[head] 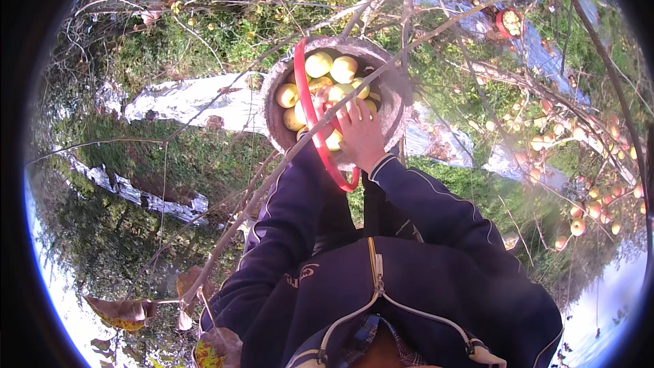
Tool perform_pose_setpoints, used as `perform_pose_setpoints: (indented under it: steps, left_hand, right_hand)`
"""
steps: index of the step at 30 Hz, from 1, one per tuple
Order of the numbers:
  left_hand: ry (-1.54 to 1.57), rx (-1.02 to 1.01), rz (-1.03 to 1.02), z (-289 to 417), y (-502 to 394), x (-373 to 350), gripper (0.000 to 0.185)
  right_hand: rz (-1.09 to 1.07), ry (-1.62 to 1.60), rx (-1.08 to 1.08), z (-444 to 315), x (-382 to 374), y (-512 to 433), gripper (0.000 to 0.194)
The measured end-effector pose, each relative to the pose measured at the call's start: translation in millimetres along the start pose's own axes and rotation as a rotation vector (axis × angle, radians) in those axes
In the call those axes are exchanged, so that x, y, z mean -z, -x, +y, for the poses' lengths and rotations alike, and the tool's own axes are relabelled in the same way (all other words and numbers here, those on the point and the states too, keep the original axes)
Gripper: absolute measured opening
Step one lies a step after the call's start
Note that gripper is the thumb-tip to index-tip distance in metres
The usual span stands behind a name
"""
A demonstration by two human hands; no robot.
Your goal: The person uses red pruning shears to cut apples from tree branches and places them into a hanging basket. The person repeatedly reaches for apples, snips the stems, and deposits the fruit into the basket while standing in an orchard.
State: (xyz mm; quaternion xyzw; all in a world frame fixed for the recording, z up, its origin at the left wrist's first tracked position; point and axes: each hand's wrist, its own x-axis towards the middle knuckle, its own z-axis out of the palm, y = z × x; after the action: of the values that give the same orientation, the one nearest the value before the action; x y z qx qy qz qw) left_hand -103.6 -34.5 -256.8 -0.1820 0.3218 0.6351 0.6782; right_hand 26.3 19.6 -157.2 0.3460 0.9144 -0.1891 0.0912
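Before me stands a round bucket (393, 87) with a thick fabric-like lining and a red handle (305, 89) arching across its mouth. Yellow-green apples (318, 64) lie inside it. My right hand (363, 133) reaches over the near rim, its fingers spread against an apple (339, 93) near the middle. Whether it grips that apple cannot be made out. Just left of it, my left hand (321, 100) shows only a few fingers among the apples; the handle and a branch hide the rest. A small red object (335, 123) shows between the hands, mostly covered.
A bare branch (265, 184) crosses in front of the bucket and my left sleeve. Apple-laden branches (592, 209) hang on the right. Silvery reflective sheeting (199, 102) covers strips of grassy ground. Farther off, a red container (511, 23) holds apples, with more fruit scattered nearby.
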Motion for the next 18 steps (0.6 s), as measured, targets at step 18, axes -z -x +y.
perform_pose_setpoints:
  steps: [18]
  left_hand:
    - [-0.091,-0.209,0.101,-24,-26,21,0.049]
  right_hand:
    - [-0.107,-0.569,-0.174,20,-54,-19,0.033]
